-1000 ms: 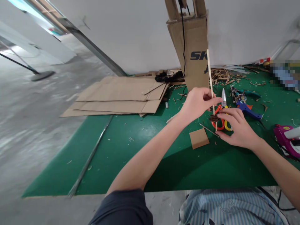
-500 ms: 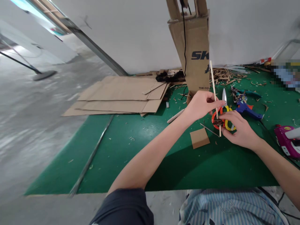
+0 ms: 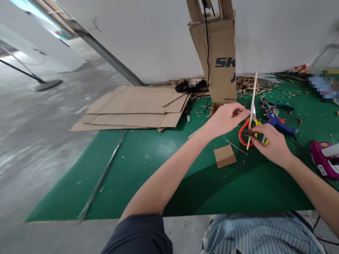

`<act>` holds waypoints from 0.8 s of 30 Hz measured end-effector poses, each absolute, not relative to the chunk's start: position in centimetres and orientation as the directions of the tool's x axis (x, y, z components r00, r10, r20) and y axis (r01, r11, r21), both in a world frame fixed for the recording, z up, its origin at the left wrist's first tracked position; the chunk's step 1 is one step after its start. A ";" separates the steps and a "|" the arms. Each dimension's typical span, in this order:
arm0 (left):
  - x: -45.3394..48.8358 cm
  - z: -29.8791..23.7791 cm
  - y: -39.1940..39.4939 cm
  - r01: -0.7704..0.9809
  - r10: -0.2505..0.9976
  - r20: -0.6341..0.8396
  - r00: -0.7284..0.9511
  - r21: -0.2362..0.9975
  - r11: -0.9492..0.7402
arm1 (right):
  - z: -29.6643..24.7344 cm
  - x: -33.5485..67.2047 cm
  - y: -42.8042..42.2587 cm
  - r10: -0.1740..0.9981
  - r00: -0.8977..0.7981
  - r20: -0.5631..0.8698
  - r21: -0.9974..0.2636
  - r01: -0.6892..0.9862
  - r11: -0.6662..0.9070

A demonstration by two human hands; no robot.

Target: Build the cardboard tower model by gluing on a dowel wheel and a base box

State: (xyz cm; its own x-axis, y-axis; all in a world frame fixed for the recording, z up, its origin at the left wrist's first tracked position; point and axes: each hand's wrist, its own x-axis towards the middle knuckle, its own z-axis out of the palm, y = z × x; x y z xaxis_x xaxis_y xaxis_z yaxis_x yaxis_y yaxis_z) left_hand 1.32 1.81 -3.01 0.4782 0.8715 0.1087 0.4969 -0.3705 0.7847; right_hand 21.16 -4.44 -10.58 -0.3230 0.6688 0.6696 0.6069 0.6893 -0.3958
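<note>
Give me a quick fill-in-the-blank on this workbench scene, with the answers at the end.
1. The scissors have one orange handle and one ____ handle.
2. The ____ hot glue gun lies nearer the right hand than the left hand.
3. The cardboard square lies on a ____ work mat.

Answers: yellow; blue; green.

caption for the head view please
Left hand and right hand hold a wooden stick over orange-and-yellow scissors
</note>
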 end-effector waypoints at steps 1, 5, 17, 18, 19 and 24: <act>0.9 -2.6 1.8 0.506 0.849 0.125 0.513 0.755 -0.417 | -10.5 21.3 -4.3 0.674 -0.296 0.676 -0.391 0.631 0.670; -0.2 -1.4 1.3 0.458 0.643 0.182 0.744 0.563 -0.688 | -10.2 21.8 -4.1 0.704 -0.200 0.681 -0.396 0.708 0.584; 1.5 -3.0 1.1 0.404 0.511 0.234 0.827 0.384 -0.830 | -10.3 21.6 -3.8 0.579 -0.222 0.785 -0.287 0.697 0.657; 1.5 -3.0 1.1 0.409 0.512 0.236 0.826 0.375 -0.832 | -10.3 21.6 -3.8 0.575 -0.223 0.787 -0.282 0.698 0.658; 1.5 -3.0 1.1 0.415 0.514 0.236 0.824 0.366 -0.833 | -10.3 21.6 -3.8 0.576 -0.224 0.786 -0.281 0.701 0.656; 1.7 -3.1 1.0 0.443 0.529 0.230 0.817 0.339 -0.830 | -10.2 21.6 -3.9 0.589 -0.216 0.779 -0.296 0.701 0.649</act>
State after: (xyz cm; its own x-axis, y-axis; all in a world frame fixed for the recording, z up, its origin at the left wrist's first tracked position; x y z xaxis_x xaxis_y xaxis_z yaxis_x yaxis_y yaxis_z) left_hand 1.68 1.04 -3.09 0.8166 0.5295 0.2297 0.4430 -0.8301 0.3387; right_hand 21.60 -3.87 -10.19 -0.2155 0.5887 0.7791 0.7008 0.6489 -0.2965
